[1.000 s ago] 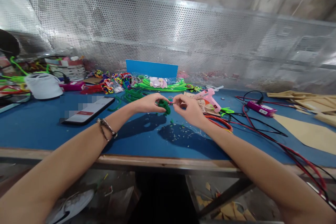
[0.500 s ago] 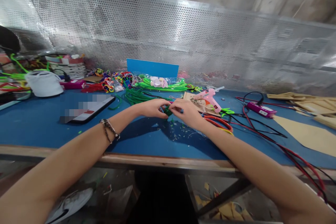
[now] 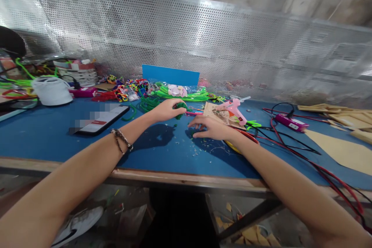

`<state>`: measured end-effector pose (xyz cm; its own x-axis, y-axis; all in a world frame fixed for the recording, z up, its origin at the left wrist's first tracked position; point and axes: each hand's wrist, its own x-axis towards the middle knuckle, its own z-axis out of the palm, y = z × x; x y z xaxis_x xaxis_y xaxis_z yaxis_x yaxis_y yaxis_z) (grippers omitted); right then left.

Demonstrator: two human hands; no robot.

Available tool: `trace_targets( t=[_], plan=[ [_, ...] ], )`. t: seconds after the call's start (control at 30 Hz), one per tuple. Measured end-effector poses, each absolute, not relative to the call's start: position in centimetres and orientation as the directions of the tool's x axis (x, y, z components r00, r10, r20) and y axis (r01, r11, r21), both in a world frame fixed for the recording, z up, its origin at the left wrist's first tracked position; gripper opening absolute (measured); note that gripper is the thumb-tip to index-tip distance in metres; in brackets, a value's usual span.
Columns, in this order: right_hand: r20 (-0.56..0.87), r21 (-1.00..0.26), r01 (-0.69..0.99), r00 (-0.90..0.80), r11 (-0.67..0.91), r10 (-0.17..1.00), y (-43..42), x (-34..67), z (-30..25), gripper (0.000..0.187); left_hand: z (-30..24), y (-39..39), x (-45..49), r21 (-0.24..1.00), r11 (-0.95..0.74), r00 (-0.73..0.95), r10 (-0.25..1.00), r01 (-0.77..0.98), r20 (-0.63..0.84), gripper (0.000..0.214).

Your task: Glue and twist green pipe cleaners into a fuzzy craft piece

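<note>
My left hand (image 3: pixel 170 110) is closed around a dark green fuzzy bundle (image 3: pixel 181 111), which looks like bent pipe cleaner, held above the blue tabletop. The fingers cover part of it. Lower and to the right, my right hand (image 3: pixel 207 127) has its fingers apart and nothing in them, close over the table surface. Small green and pale scraps (image 3: pixel 197 151) lie below it. Behind my left hand are long dark green pipe cleaners (image 3: pixel 145 103). A pink hot glue gun (image 3: pixel 234 109) rests on a wooden board (image 3: pixel 213 111) beyond my right hand.
A phone (image 3: pixel 100 120) lies to the left, near a white cloth-like container (image 3: pixel 52 91). Bright green pipe cleaners (image 3: pixel 193 95) lie at the back before a blue panel (image 3: pixel 170 74). Black and red cables (image 3: pixel 290 144) trail past a purple power strip (image 3: pixel 291 123) at right, near tan sheets (image 3: pixel 343 149).
My hands have moved apart. The right has let go, opened and dropped lower toward the table; the left has lifted slightly with the green bundle.
</note>
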<state>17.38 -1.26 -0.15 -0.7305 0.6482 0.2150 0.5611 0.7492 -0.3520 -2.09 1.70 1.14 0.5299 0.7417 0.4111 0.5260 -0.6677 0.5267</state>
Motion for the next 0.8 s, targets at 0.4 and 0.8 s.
trace_targets(
  t=[0.4, 0.8],
  plan=[
    [0.111, -0.373, 0.630, -0.699, 0.681, 0.707, -2.0, 17.9, 1.5, 0.008, 1.0, 1.3, -1.7, 0.463, -0.691, 0.604, 0.718, 0.556, 0.346, 0.039],
    [-0.118, -0.258, 0.686, -0.721, 0.680, 0.683, -2.5, 18.1, 2.2, 0.009, 0.8, 1.1, -1.5, 0.452, -0.715, 0.650, 0.688, 0.533, 0.322, 0.040]
  ],
)
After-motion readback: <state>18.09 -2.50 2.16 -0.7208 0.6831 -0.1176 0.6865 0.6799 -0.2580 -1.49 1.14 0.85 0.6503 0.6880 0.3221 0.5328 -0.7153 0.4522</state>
